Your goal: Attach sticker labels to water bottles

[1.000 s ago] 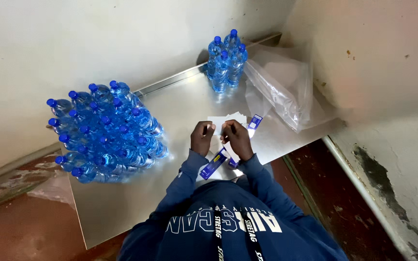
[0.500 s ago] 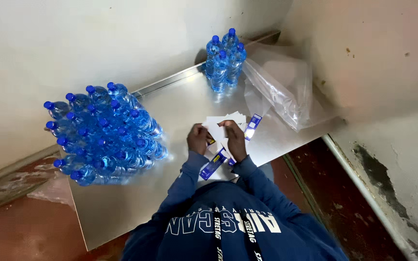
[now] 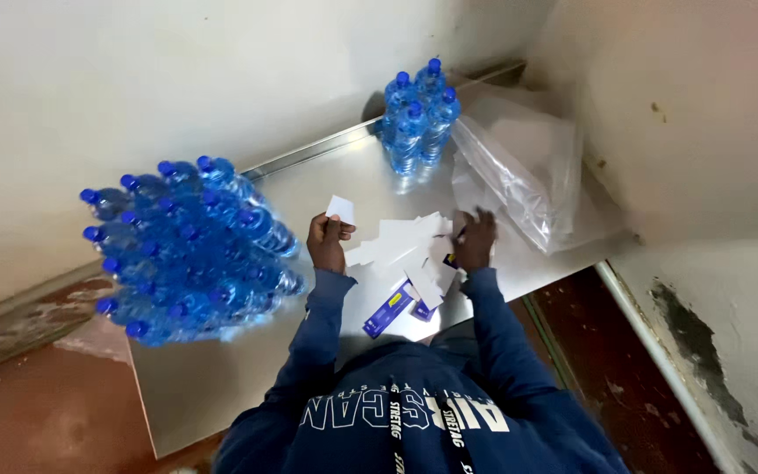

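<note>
My left hand (image 3: pixel 326 243) holds a small white paper slip (image 3: pixel 341 209) upright between its fingers, just above the steel table (image 3: pixel 221 377). My right hand (image 3: pixel 475 239) rests on the table at the right edge of a loose pile of white slips (image 3: pixel 401 246), fingers curled over a small blue item; what it grips is unclear. A blue and white strip of labels (image 3: pixel 389 310) lies near my chest, with another blue piece (image 3: pixel 423 309) beside it.
A big block of blue-capped water bottles (image 3: pixel 190 250) stands at the left of the table. A smaller group of bottles (image 3: pixel 418 118) stands at the back. Crumpled clear plastic wrap (image 3: pixel 519 171) lies at the right against the wall. Reddish floor lies beyond the table's edges.
My hands have come apart. The left one lifted a white slip off to the left; the right one moved right toward the plastic wrap.
</note>
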